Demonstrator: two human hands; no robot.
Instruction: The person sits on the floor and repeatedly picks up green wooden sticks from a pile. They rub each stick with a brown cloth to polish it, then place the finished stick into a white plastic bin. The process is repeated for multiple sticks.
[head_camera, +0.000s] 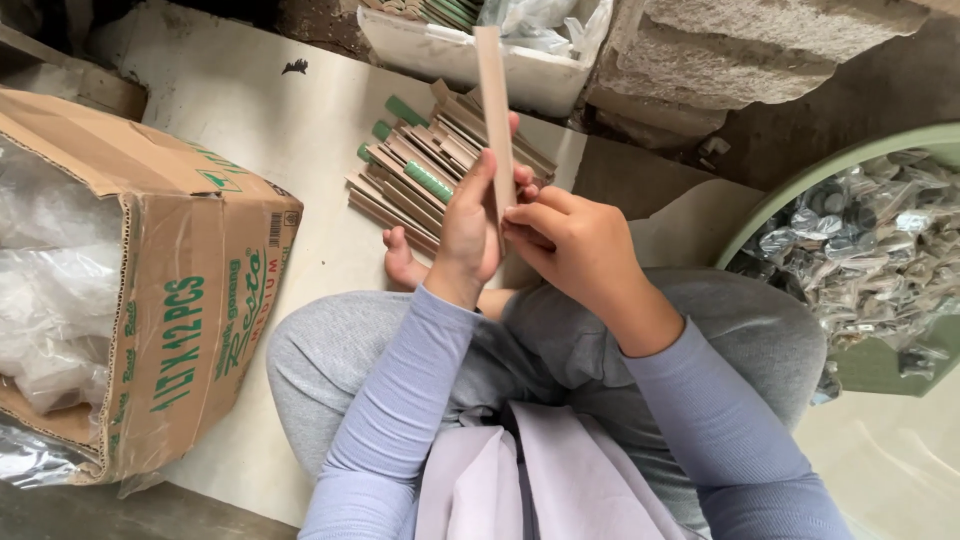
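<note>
My left hand (468, 225) and my right hand (572, 245) meet in front of me, both closed around the lower end of a long thin tan paper sleeve (492, 90) that stands upright. My left thumb lies along its side. Just beyond my hands lies a pile of similar tan sleeves, some with green ends (425, 165), on a pale mat (260, 110). I sit cross-legged in grey trousers, and a bare foot (402, 262) shows beside the pile.
An open cardboard box (190, 300) lined with clear plastic stands at my left. A white tub (470, 55) sits behind the pile. At the right, a green basin (800, 190) holds many small clear packets. Rough stone blocks (740, 50) are at the back.
</note>
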